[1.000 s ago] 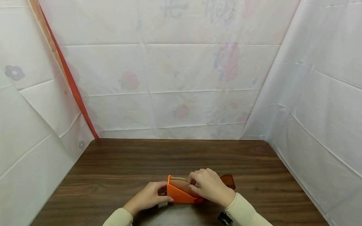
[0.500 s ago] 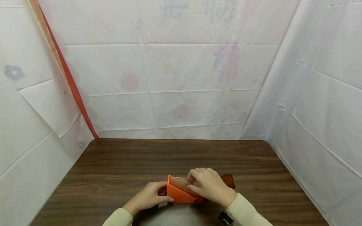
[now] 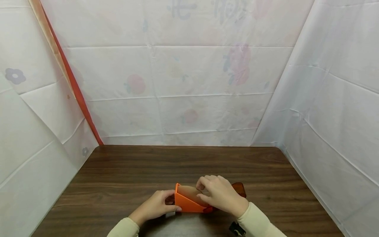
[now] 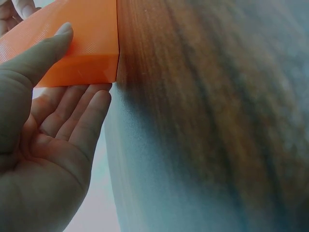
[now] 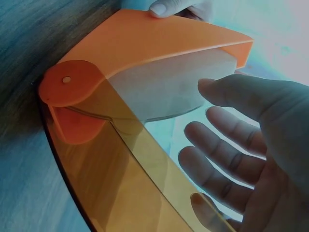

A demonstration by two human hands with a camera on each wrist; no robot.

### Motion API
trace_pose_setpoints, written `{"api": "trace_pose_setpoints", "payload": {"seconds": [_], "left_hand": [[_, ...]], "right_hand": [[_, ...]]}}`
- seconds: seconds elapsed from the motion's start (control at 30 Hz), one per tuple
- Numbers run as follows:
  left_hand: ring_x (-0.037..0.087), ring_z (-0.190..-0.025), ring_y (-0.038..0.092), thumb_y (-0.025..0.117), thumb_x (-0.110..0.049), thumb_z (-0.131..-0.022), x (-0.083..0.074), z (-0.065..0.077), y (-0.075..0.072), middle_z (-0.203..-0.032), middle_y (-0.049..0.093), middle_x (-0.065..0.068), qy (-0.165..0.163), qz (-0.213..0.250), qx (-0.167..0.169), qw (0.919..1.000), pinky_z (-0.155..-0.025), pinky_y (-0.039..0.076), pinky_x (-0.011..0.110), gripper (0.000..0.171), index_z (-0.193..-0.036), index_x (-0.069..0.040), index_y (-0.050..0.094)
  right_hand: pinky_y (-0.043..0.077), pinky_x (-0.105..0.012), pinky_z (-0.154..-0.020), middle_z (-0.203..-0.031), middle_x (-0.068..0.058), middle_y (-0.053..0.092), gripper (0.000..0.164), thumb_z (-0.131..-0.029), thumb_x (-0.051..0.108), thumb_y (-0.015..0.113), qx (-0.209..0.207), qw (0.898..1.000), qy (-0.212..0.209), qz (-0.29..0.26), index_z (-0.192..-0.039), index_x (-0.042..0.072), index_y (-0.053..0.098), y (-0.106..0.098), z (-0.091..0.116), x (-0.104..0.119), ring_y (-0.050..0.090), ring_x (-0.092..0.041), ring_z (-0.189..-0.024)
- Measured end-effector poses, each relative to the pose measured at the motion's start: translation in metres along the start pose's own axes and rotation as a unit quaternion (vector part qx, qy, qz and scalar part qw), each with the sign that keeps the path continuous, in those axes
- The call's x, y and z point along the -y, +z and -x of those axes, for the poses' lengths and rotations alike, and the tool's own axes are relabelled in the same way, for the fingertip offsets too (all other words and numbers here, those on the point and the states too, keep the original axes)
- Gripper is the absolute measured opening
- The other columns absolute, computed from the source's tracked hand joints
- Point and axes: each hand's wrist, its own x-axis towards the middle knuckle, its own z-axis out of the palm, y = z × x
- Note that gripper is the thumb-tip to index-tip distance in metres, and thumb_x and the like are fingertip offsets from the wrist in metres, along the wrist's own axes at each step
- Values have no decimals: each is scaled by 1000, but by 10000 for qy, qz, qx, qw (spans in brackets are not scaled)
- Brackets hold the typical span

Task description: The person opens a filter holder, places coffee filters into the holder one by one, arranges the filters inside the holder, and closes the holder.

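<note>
An orange box (image 3: 188, 204) with a slanted open top stands on the table. Its see-through amber lid (image 3: 238, 189) hangs swung back on a side hinge (image 5: 66, 80). Tan paper sheets with curved edges, like coffee filters (image 5: 164, 84), sit upright inside. My left hand (image 3: 157, 204) grips the box's left end, thumb (image 4: 60, 41) on the front face and fingers behind the end wall. Over the papers, my right hand (image 3: 220, 195) has loosely bent, spread fingers. Its thumb tip (image 5: 206, 87) overlaps the paper in the right wrist view, with a gap to the fingers.
The dark wood-grain table (image 3: 183, 164) runs back to a white patterned cloth (image 3: 189, 115). More white cloth (image 3: 334, 98) hangs at both sides. A small black item (image 3: 237, 228) shows by my right sleeve.
The tan papers stood fanned apart a second ago; their top edges now lie together and slightly lower. My right hand has shifted only a little. The left hand and box have stayed put.
</note>
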Motion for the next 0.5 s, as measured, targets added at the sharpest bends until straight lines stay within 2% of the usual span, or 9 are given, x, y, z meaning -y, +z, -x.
{"api": "trace_pose_setpoints", "payload": {"seconds": [0.5], "left_hand": [[11, -98, 68, 76, -25, -91, -2, 0, 1, -106, 71, -7, -5, 41, -50, 10000, -82, 55, 25, 28, -116, -16, 67]], "right_hand": [[52, -37, -79, -99, 8, 67, 21, -91, 32, 76, -189, 9994, -27, 287, -105, 19, 69, -23, 5, -5, 62, -11, -91]]}}
